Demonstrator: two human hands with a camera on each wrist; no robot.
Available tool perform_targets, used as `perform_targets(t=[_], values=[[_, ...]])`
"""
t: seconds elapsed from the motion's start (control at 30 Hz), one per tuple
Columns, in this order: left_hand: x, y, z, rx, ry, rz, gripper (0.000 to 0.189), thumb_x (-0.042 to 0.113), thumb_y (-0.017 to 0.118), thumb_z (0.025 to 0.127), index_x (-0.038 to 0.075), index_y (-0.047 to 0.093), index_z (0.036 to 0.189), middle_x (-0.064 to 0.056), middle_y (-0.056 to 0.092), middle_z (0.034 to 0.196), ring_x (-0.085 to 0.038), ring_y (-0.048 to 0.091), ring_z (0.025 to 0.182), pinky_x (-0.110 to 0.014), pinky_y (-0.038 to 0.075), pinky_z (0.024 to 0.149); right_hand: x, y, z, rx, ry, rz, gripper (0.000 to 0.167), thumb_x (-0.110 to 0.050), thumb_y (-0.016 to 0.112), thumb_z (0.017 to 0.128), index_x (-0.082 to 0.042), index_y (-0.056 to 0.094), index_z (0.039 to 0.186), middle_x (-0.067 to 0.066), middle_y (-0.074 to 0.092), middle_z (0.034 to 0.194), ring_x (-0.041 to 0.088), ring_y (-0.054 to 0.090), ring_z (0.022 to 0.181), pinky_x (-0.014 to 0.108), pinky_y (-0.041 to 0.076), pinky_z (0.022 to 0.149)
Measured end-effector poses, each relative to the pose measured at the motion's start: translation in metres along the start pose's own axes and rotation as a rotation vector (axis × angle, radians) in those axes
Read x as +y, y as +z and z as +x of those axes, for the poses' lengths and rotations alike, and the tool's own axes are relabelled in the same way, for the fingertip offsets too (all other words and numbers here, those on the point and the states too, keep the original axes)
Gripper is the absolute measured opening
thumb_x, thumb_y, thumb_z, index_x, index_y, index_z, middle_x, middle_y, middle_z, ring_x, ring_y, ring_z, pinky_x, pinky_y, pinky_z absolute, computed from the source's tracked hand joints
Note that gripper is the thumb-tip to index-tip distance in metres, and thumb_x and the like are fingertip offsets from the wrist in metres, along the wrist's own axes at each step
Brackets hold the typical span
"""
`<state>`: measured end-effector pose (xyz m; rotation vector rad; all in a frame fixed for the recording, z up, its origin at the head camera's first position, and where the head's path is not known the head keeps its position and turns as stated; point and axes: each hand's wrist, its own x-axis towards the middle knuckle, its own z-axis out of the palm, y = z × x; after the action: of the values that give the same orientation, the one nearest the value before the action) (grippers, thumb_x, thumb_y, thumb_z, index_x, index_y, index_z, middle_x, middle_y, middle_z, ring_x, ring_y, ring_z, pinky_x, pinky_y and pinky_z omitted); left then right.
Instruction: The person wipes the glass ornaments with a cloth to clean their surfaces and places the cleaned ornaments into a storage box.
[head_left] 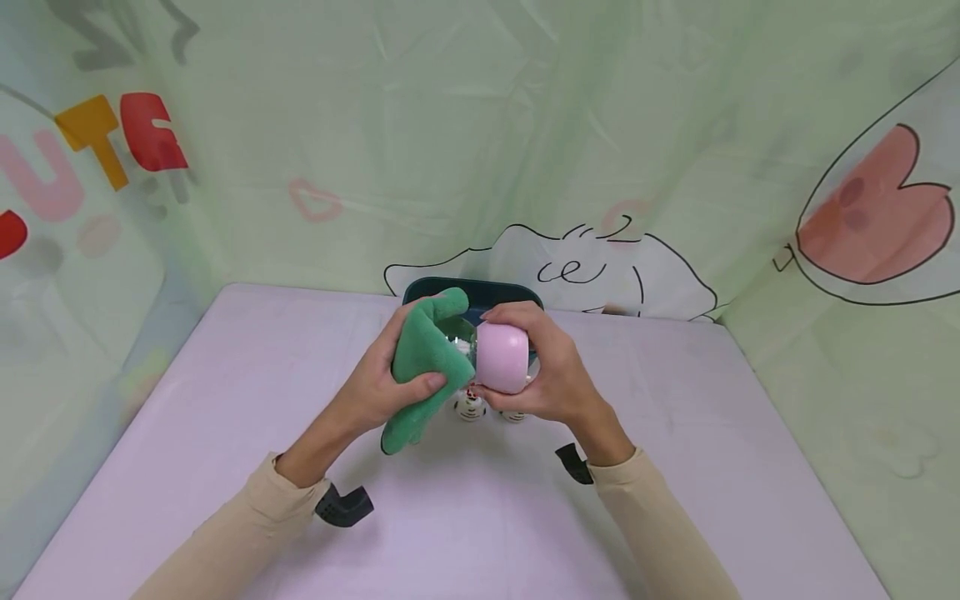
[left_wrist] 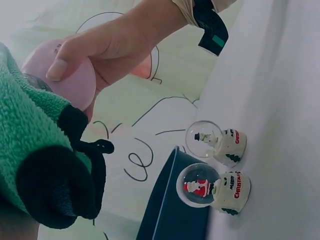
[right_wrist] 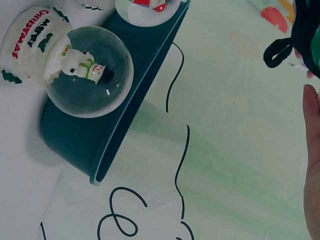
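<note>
In the head view my right hand [head_left: 558, 375] grips the pink base of a snow globe [head_left: 502, 358], which lies sideways in the air over the table. My left hand [head_left: 375, 383] holds a green cloth [head_left: 423, 358] wrapped about the clear glass end, thumb pressed on the fabric. Part of the glass shows between cloth and base. From the left wrist, the cloth [left_wrist: 30, 125] has a fluffy green face and a black edging with a loop. The pink base [left_wrist: 75, 82] sits between the right thumb and fingers.
Two white-based snow globes stand on the table, one with a Santa [left_wrist: 197, 187] and one with a snowman [left_wrist: 205, 140]. Behind them is a dark teal bin [head_left: 487, 287] near the back edge. The lilac tabletop [head_left: 675, 400] meets printed curtains at the back and sides.
</note>
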<state>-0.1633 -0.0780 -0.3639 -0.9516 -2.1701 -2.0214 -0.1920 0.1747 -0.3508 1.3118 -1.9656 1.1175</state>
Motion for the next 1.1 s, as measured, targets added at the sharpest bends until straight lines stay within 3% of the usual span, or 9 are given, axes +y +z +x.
perform_targets(t=[0.23,0.5,0.7,1.1], values=[[0.001,0.0,0.002,-0.003,0.057,0.02,0.081,0.05,0.076,0.087,0.026,0.036,0.153,-0.007,0.051,0.137,-0.03,0.053,0.115,-0.052,0.051,0.088,-0.004,-0.001,0.0,-0.006,0.121,0.04,0.071,-0.036,0.088,0.073,-0.001,0.056,0.126,0.009,0.063,0.12,0.022,0.063,0.102,0.031,0.059,0.079],[0.001,0.001,0.002,0.005,0.112,0.076,0.082,0.051,0.075,0.087,0.024,0.036,0.154,-0.005,0.048,0.141,-0.028,0.053,0.115,-0.051,0.048,0.089,-0.008,-0.003,-0.001,-0.02,0.287,0.113,0.071,-0.018,0.09,0.065,-0.008,0.057,0.127,0.006,0.062,0.119,0.021,0.064,0.094,0.034,0.06,0.068],[0.0,0.002,0.001,0.012,0.134,0.096,0.082,0.05,0.075,0.087,0.022,0.036,0.154,-0.005,0.045,0.143,-0.027,0.052,0.116,-0.051,0.047,0.091,-0.012,-0.003,0.001,-0.038,0.4,0.209,0.068,-0.008,0.087,0.069,-0.009,0.056,0.129,0.007,0.062,0.118,0.025,0.065,0.091,0.037,0.06,0.067],[0.0,0.002,0.002,0.029,0.201,0.132,0.083,0.056,0.073,0.087,0.019,0.04,0.152,-0.003,0.041,0.151,-0.026,0.049,0.122,-0.053,0.045,0.095,-0.016,-0.005,0.003,-0.075,0.584,0.329,0.057,-0.006,0.081,0.078,-0.012,0.057,0.13,0.009,0.059,0.12,0.034,0.062,0.093,0.042,0.061,0.066]])
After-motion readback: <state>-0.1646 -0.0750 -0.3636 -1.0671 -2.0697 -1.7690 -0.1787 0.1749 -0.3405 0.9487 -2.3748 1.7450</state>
